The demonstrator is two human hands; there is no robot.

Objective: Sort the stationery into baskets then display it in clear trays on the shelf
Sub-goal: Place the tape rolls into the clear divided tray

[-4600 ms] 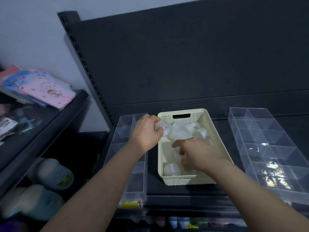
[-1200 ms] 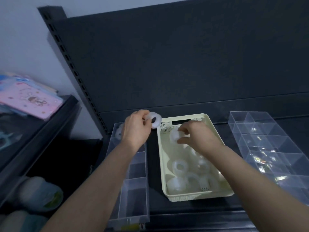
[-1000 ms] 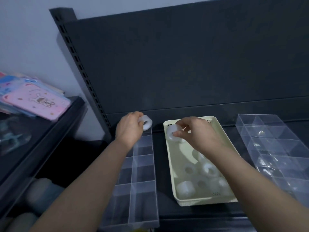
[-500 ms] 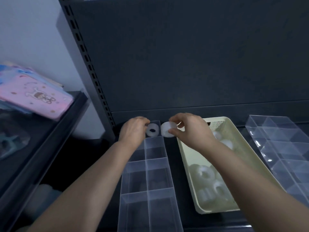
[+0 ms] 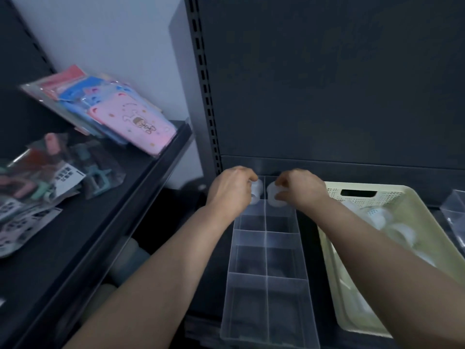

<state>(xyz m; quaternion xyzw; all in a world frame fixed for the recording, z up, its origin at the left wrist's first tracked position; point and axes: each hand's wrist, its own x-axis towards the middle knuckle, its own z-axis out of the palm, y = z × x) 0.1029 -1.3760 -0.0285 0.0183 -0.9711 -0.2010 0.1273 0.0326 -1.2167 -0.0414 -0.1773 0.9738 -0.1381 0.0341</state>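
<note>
Two tape rolls (image 5: 275, 199) (left hand (image 5: 232, 190), right hand (image 5: 300, 191), one pinched apiece) at far end of clear tray (image 5: 266, 285)

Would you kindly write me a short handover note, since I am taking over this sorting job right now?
The left hand grips the left roll at the clear tray's back-left compartment.
The right hand grips the right roll at the back-right compartment.
The cream basket stands right of the tray and holds the remaining rolls.
Done: two rolls are at the tray, neither released yet. The other compartments look empty.
Left: set both down, then move the remaining rolls across.
</note>
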